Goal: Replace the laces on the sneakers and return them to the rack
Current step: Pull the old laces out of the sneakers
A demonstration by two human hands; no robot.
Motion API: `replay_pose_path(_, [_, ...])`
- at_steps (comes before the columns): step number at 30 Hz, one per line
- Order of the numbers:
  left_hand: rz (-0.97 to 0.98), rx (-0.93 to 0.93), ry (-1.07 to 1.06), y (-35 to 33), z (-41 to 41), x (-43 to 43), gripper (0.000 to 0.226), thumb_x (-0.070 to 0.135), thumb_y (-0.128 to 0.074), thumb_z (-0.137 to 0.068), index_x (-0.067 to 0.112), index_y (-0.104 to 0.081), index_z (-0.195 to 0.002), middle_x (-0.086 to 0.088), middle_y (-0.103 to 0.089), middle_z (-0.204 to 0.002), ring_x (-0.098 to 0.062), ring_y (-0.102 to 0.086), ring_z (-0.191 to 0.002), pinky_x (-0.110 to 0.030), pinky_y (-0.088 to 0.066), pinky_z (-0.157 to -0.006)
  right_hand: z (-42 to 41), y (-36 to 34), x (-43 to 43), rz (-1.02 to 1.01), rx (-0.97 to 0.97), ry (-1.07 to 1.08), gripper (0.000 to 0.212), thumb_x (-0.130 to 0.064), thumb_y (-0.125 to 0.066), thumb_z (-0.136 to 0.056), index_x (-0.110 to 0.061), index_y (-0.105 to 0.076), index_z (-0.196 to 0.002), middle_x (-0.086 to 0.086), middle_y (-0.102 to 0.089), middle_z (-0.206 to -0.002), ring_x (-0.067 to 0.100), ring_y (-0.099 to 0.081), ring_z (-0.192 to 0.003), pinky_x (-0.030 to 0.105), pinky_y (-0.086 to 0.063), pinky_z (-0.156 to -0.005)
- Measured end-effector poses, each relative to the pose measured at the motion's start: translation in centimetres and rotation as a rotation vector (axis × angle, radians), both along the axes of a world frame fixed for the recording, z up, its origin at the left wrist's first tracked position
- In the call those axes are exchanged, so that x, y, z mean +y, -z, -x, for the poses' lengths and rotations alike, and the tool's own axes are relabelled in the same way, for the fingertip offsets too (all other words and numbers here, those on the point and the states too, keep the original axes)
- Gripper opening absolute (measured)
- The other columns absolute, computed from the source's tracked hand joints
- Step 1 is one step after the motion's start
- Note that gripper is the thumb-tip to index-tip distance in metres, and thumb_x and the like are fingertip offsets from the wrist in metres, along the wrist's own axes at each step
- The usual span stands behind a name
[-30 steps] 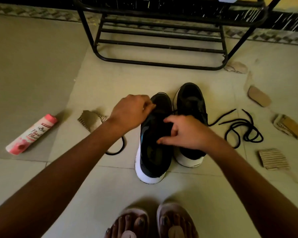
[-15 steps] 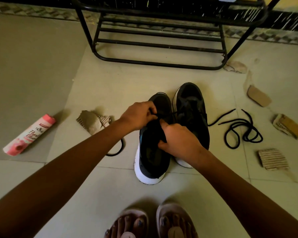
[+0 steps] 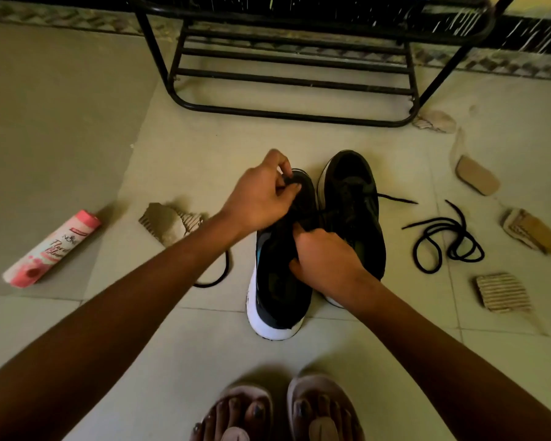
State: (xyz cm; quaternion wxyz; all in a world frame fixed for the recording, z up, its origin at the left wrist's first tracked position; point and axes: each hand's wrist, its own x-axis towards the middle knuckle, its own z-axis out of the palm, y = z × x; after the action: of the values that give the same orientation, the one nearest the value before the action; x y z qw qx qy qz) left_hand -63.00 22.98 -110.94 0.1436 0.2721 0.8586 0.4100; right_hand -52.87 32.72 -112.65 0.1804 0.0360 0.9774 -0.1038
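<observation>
Over the last second the two hands had gone from working close together over the throat of the near sneaker to drawing apart. The left hand had moved forward to the toe end and now pinched the tip of a dark lace between thumb and curled fingers, pulling it clear of the shoe. The right hand, whose fingers had lain flatter a second earlier, had curled down on the near sneaker's upper at the tongue and gripped it there; whether it also held a strand of lace could not be told. This looked like a length of lace being drawn through an eyelet while the shoe was steadied, so relacing of this shoe was probably not finished. The second sneaker stood just beside it on the right, on the floor, with a lace end trailing out from its right side. A loose lace lay coiled further right, and a black loop showed under the left forearm. Both shoes sat well short of the rack, to which they had yet to be returned
</observation>
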Motion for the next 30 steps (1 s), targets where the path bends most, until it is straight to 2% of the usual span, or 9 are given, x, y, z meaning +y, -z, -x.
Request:
replay_pose_path(6, [0.261,0.404,-0.059,-1.8,2.3,-2.5,0.022,0.011,-0.057,-0.087,0.016,-0.049,-0.106,-0.002,-0.056,-0.068,-0.021,-0.055,-0.063,-0.032,-0.043,-0.059,0.0,0.2,0.0,-0.004,-0.002,0.013,0.047,-0.027,-0.049,-0.094,-0.009,-0.037,-0.135,0.012,-0.061,-0.098,0.03,-0.063,-0.089,0.033,-0.045,-0.068])
replay_pose_path(8, [0.121,0.231,-0.186,-1.7,3.0,-3.1,0.011,0.022,-0.06,-0.09,0.017,-0.052,-0.096,-0.002,-0.057,-0.068,-0.015,-0.057,-0.06,-0.027,-0.045,-0.06,-0.1,0.1,0.0,-0.003,0.005,0.009,0.049,-0.027,-0.049,-0.094,-0.008,-0.035,-0.137,0.013,-0.061,-0.101,0.031,-0.063,-0.091,0.033,-0.045,-0.07])
replay_pose_path(12, [-0.262,-0.541,-0.268,-2.0,3.1,-3.7,0.019,0.028,-0.054,-0.094,0.015,-0.054,-0.081,0.0,-0.048,-0.059,-0.006,-0.048,-0.044,-0.029,-0.057,-0.059,-0.2,-0.1,0.1,-0.015,0.008,-0.005,0.052,-0.027,-0.049,-0.094,-0.008,-0.032,-0.14,0.014,-0.061,-0.104,0.032,-0.062,-0.094,0.034,-0.045,-0.07])
replay_pose_path(14, [-0.238,-0.602,-0.252,-1.6,2.7,-3.8,0.027,0.034,-0.051,-0.095,0.015,-0.054,-0.075,0.008,-0.037,-0.047,-0.004,-0.034,-0.038,-0.022,-0.044,-0.046,-0.2,-0.1,0.0,-0.009,0.012,-0.003,0.051,-0.028,-0.048,-0.094,-0.008,-0.033,-0.139,0.014,-0.061,-0.104,0.032,-0.062,-0.094,0.033,-0.042,-0.068])
replay_pose_path(20, [0.275,0.355,-0.195,-1.6,2.9,-5.0,0.047,0.059,-0.051,-0.086,0.017,-0.055,-0.066,0.004,-0.052,-0.055,-0.012,-0.049,-0.054,-0.021,-0.036,-0.052,-0.2,-0.1,0.1,-0.009,0.015,0.013,0.051,-0.03,-0.049,-0.094,-0.01,-0.034,-0.138,0.014,-0.061,-0.105,0.032,-0.063,-0.095,0.035,-0.047,-0.073])
replay_pose_path(24, [-0.256,-0.563,-0.17,-2.8,2.8,-4.5,0.045,0.045,-0.041,-0.095,0.012,-0.057,-0.068,0.001,-0.058,-0.053,-0.025,-0.067,-0.077,-0.033,-0.048,-0.089,-0.3,0.0,0.1,-0.008,0.017,0.017,0.05,-0.03,-0.05,-0.094,-0.01,-0.035,-0.138,0.013,-0.061,-0.103,0.032,-0.063,-0.093,0.034,-0.045,-0.071])
replay_pose_path(26, [-0.343,-0.785,-0.153,-3.1,2.3,-4.4,0.045,0.043,-0.039,-0.096,0.012,-0.051,-0.066,0.004,-0.044,-0.044,-0.016,-0.057,-0.053,-0.032,-0.052,-0.072,-0.2,-0.1,0.1,-0.005,0.017,0.02,0.05,-0.029,-0.05,-0.093,-0.01,-0.036,-0.137,0.013,-0.061,-0.103,0.032,-0.063,-0.094,0.034,-0.045,-0.07])
replay_pose_path(28, [-0.238,-0.565,-0.171,-2.9,2.1,-4.6,0.047,0.049,-0.045,-0.092,0.015,-0.045,-0.06,0.006,-0.034,-0.044,-0.008,-0.036,-0.04,-0.025,-0.04,-0.053,-0.2,-0.1,0.0,0.004,0.016,0.025,0.048,-0.029,-0.05,-0.093,-0.011,-0.037,-0.136,0.013,-0.061,-0.103,0.032,-0.063,-0.093,0.034,-0.046,-0.071])
replay_pose_path(30, [0.104,-0.023,-0.164,-2.8,2.5,-5.2,0.052,0.059,-0.05,-0.086,0.016,-0.044,-0.055,0.004,-0.038,-0.047,-0.008,-0.035,-0.041,-0.023,-0.03,-0.047,-0.3,-0.1,0.1,0.013,0.013,0.03,0.046,-0.028,-0.05,-0.093,-0.011,-0.039,-0.134,0.013,-0.061,-0.101,0.032,-0.063,-0.09,0.036,-0.049,-0.072])
